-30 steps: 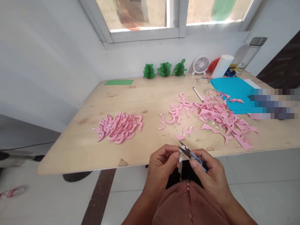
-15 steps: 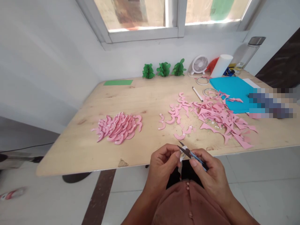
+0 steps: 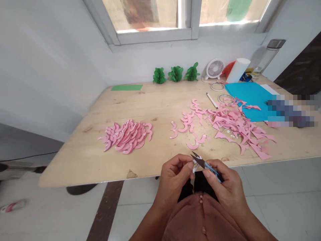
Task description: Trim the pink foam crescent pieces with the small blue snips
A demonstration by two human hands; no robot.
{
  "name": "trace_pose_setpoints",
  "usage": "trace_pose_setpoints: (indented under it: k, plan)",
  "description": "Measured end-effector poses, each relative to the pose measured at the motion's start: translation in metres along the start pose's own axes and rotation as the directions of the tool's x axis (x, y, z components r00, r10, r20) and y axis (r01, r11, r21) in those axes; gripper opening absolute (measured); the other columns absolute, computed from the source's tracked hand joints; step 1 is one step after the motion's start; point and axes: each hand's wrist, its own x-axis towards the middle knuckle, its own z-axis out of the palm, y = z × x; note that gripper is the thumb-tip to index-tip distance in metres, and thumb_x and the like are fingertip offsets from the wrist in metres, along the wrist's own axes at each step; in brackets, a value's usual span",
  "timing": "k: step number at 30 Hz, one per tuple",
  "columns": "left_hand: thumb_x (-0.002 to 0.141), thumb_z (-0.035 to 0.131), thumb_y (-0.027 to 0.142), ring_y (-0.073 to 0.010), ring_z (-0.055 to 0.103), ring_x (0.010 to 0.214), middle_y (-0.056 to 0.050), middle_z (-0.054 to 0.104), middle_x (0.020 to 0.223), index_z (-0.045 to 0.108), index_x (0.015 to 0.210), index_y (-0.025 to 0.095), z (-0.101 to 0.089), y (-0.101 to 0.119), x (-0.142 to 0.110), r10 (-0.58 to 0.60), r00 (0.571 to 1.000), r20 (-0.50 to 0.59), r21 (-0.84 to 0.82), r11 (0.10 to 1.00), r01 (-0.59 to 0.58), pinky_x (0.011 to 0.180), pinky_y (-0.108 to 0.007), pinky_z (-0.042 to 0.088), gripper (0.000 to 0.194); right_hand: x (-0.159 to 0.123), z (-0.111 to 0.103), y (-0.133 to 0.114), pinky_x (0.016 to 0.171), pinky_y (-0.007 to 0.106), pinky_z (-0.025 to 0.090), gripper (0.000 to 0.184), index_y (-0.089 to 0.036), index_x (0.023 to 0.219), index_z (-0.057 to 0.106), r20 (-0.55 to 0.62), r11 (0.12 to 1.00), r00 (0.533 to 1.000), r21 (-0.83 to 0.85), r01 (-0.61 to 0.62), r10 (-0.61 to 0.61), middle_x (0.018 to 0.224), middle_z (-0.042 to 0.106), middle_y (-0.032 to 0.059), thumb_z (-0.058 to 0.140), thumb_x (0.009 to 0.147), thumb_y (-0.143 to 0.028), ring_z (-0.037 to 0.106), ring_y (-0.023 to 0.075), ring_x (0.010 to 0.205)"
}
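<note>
At the table's front edge, my left hand (image 3: 174,177) pinches a small white strip (image 3: 196,167), perhaps tape, between thumb and fingertips. My right hand (image 3: 227,182) is wrapped round a pair of thread snips (image 3: 200,162) with dark blades and blue handles. The blades point up and left, lying over the strip close to my left fingertips. Beyond my hands are a few curved pink paper pieces (image 3: 193,146). To the left is a heap of pink curved cut-outs (image 3: 131,135), some with white bits on them.
Pink paper scraps (image 3: 237,125) spread over the right side, beside blue sheets (image 3: 253,97). A white pen (image 3: 212,100) and tape rolls (image 3: 217,86) lie near them. Along the wall stand green paper shapes (image 3: 159,76), a small fan (image 3: 214,68) and a bottle (image 3: 268,57).
The snips' blades have come closer together over the white strip. Both hands stay in nearly the same place, and the things on the table have not moved.
</note>
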Motion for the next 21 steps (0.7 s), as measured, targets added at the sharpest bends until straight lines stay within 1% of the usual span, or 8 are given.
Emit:
trace_pose_setpoints:
  k: [4,10,17,21]
  plan:
    - [0.081,0.064,0.027,-0.004,0.035,0.044,0.006,0.051,0.051,0.065,0.079,0.017,-0.0007,-0.0006,-0.0009,0.021,1.0,0.006,0.015,1.0,-0.021,0.043,-0.015,0.027,0.01,-0.0006,-0.0001,0.0013,0.055,0.022,0.045,0.023,-0.018,0.087,0.066,-0.006,1.0,1.0,-0.01,-0.004,0.004,0.072,0.066,0.001,0.055,0.084,-0.038,0.059,0.0147,0.062]
    - [0.081,0.064,0.026,-0.0037,0.035,0.045,0.006,0.051,0.052,0.065,0.079,0.017,-0.0017,-0.001,-0.0016,0.021,1.0,0.015,0.017,1.0,-0.021,0.044,-0.015,0.028,0.01,-0.0015,0.0006,0.0028,0.053,0.02,0.044,0.021,-0.019,0.086,0.065,-0.018,1.0,1.0,-0.023,0.003,-0.004,0.067,0.064,-0.0009,0.056,0.084,-0.038,0.056,0.013,0.058]
    - [0.081,0.065,0.026,-0.0036,0.036,0.045,0.006,0.051,0.051,0.064,0.078,0.017,-0.0004,-0.0015,-0.0013,0.018,1.0,0.017,0.006,1.0,-0.018,0.045,-0.015,0.029,0.009,-0.0023,0.0014,0.0034,0.053,0.021,0.043,0.022,-0.018,0.083,0.064,-0.023,1.0,1.0,-0.002,-0.015,0.015,0.067,0.063,-0.0002,0.055,0.084,-0.038,0.056,0.0135,0.059]
    - [0.081,0.064,0.026,-0.0036,0.034,0.043,0.006,0.051,0.051,0.064,0.078,0.016,-0.0004,-0.0009,-0.0011,0.015,1.0,0.011,0.006,1.0,-0.015,0.044,-0.015,0.028,0.01,-0.0018,0.0007,0.0043,0.052,0.021,0.043,0.022,-0.019,0.086,0.064,-0.008,0.999,1.0,-0.021,-0.028,0.027,0.068,0.063,-0.0006,0.056,0.083,-0.039,0.055,0.0136,0.059]
